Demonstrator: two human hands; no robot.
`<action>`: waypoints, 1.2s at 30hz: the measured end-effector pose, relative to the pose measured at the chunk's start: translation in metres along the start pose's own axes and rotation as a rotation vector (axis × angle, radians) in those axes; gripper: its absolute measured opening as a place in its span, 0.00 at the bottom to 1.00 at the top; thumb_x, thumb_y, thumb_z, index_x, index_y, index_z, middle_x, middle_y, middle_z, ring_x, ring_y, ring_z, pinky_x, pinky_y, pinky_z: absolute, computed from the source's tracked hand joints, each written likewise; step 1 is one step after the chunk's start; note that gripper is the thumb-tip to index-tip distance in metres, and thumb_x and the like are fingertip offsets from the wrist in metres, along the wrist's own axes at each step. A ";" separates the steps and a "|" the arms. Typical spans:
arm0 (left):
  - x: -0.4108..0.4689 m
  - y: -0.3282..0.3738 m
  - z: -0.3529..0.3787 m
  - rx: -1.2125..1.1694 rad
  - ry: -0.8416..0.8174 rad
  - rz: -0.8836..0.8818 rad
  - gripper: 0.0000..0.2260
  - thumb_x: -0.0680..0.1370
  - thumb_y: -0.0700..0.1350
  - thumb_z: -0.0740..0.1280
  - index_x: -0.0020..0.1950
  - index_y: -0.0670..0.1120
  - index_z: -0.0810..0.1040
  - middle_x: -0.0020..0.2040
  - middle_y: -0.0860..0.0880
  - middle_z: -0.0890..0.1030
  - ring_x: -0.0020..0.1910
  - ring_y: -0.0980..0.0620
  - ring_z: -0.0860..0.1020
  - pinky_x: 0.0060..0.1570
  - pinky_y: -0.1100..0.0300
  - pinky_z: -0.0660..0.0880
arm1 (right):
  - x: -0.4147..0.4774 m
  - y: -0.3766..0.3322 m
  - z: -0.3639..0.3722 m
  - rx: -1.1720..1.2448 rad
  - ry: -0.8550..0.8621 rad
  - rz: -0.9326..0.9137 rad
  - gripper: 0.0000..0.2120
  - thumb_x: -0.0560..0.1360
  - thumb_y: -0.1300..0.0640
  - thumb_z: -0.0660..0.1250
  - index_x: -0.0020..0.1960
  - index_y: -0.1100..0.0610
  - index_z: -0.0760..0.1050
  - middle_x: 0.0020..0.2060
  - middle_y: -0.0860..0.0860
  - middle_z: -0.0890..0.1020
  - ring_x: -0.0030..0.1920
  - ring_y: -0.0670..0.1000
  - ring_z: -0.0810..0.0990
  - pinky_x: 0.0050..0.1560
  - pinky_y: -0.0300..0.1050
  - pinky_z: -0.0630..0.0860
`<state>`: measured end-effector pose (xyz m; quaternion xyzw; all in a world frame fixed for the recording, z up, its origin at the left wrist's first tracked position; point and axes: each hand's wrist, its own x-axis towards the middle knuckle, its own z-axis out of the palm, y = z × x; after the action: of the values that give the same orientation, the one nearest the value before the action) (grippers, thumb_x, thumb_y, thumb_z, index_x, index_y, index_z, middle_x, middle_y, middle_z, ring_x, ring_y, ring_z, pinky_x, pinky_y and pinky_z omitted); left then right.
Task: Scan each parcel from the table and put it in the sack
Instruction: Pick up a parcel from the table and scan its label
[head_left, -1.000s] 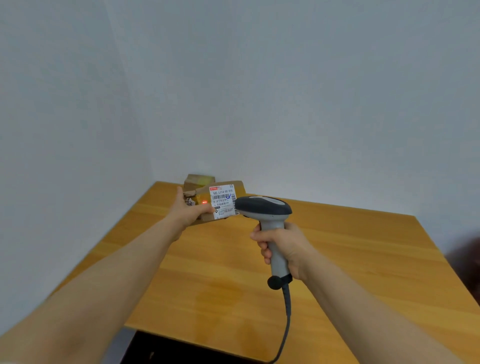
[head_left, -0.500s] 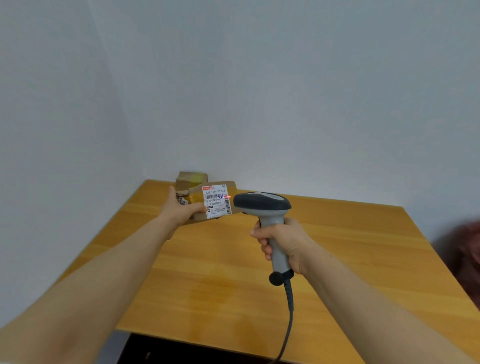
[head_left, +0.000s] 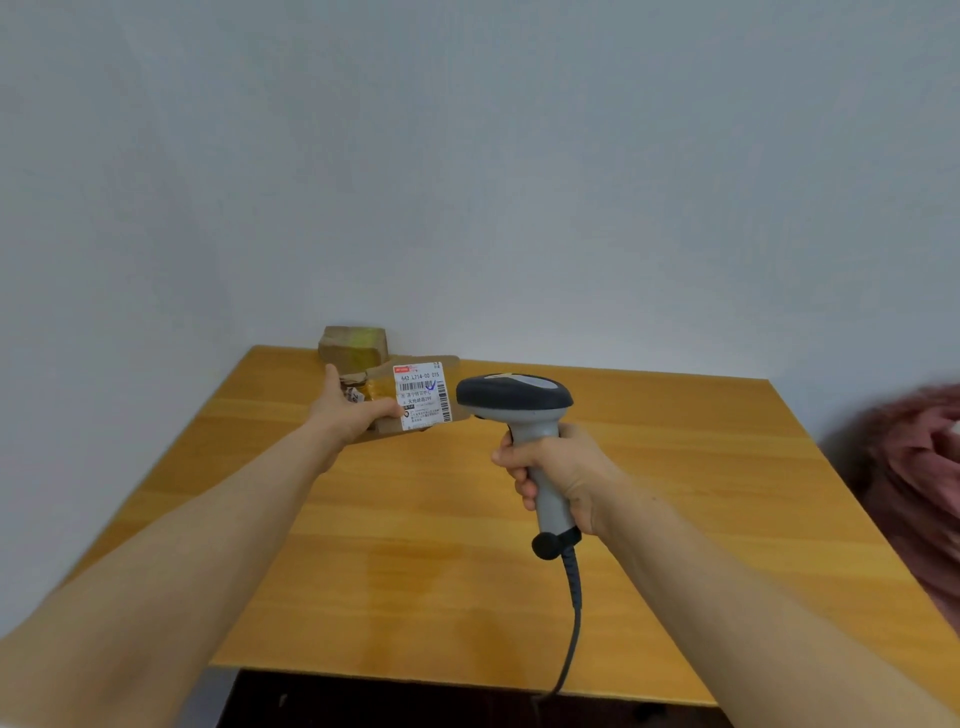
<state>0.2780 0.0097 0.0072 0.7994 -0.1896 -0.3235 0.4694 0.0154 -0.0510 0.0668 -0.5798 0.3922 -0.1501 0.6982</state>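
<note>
Brown cardboard parcel is being pinched by the left hand. Just beside those fingers, the right hand is clenching a grey plastic scanner.

The left hand holds a parcel above the far-left corner of the table; a second parcel sits behind it on the table, by the wall. The scanner, in the right hand, is just right of the held parcel, its cable hanging past the near edge

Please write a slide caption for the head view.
Left hand holds a labelled parcel before the scanner gripped in the right hand, above a table.
</note>
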 end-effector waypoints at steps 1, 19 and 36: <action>0.002 0.000 0.003 -0.003 -0.016 -0.002 0.56 0.65 0.46 0.79 0.79 0.54 0.42 0.73 0.45 0.66 0.67 0.42 0.69 0.67 0.43 0.66 | 0.001 0.001 -0.001 0.009 0.008 0.008 0.07 0.71 0.66 0.71 0.39 0.59 0.74 0.26 0.53 0.72 0.24 0.49 0.68 0.26 0.40 0.69; -0.090 0.065 0.283 -0.073 -0.437 0.038 0.40 0.70 0.52 0.74 0.75 0.58 0.56 0.68 0.49 0.70 0.60 0.44 0.74 0.54 0.45 0.75 | -0.080 0.077 -0.255 0.673 0.531 -0.053 0.03 0.73 0.66 0.71 0.45 0.63 0.77 0.30 0.57 0.81 0.26 0.51 0.76 0.28 0.42 0.76; -0.227 0.165 0.673 -0.174 -0.589 -0.038 0.37 0.72 0.55 0.70 0.74 0.59 0.52 0.55 0.52 0.73 0.48 0.51 0.75 0.48 0.50 0.73 | -0.225 0.123 -0.627 0.806 0.853 -0.083 0.05 0.72 0.70 0.69 0.45 0.62 0.78 0.28 0.56 0.81 0.24 0.49 0.78 0.26 0.40 0.76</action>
<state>-0.3530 -0.3560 -0.0071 0.6315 -0.2737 -0.5651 0.4550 -0.6129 -0.3007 0.0238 -0.1717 0.5275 -0.5346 0.6376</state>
